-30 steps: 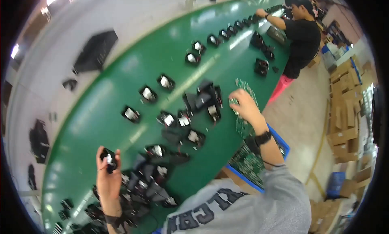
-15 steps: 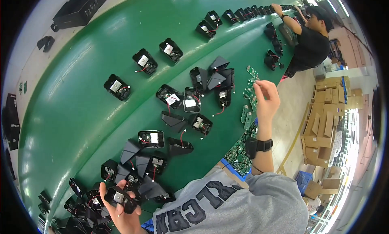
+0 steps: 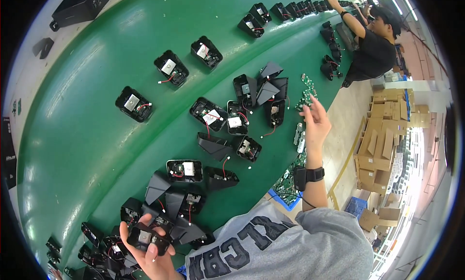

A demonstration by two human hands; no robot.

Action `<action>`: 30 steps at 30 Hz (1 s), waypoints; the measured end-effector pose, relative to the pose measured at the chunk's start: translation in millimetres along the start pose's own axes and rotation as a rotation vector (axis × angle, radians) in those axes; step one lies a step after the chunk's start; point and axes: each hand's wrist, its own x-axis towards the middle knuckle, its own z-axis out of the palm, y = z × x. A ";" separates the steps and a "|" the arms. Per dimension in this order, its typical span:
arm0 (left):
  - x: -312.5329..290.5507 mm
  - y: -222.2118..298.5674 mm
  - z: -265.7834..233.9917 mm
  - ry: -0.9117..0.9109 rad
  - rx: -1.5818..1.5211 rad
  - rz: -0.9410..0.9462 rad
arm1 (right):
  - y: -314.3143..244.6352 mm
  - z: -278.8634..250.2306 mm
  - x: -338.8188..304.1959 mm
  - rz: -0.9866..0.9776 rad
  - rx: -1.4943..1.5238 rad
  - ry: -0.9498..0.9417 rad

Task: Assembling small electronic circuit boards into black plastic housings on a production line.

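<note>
the left hand (image 3: 156,265) grips a small black case (image 3: 145,236) with its inside showing, near a pile of other black cases (image 3: 181,230) on the green table (image 3: 97,149). the right hand (image 3: 317,127) has bent fingers, right by some little green boards (image 3: 308,86), but i cannot tell if it pinches one. a blue bin (image 3: 289,207) with boards is near the table's edge
</note>
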 end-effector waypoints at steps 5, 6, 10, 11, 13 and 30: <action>-7.0 6.5 11.2 0.025 0.113 0.070 | -48.3 17.3 -10.4 0.028 0.284 -0.088; -6.2 10.8 19.6 -0.008 0.140 0.038 | -67.5 20.2 -14.9 0.054 0.439 -0.114; 11.2 9.1 39.5 -0.390 0.096 0.045 | -119.8 26.7 -56.0 0.174 0.913 -0.536; 14.5 4.3 41.7 -0.485 0.076 0.074 | -126.9 34.1 -71.3 0.127 0.994 -0.672; 10.6 0.7 47.9 -0.485 0.055 0.076 | -143.5 50.5 -92.9 -0.008 0.993 -0.870; -11.6 -6.5 35.7 -0.583 0.138 0.264 | -193.9 37.3 -129.4 -0.010 1.035 -1.030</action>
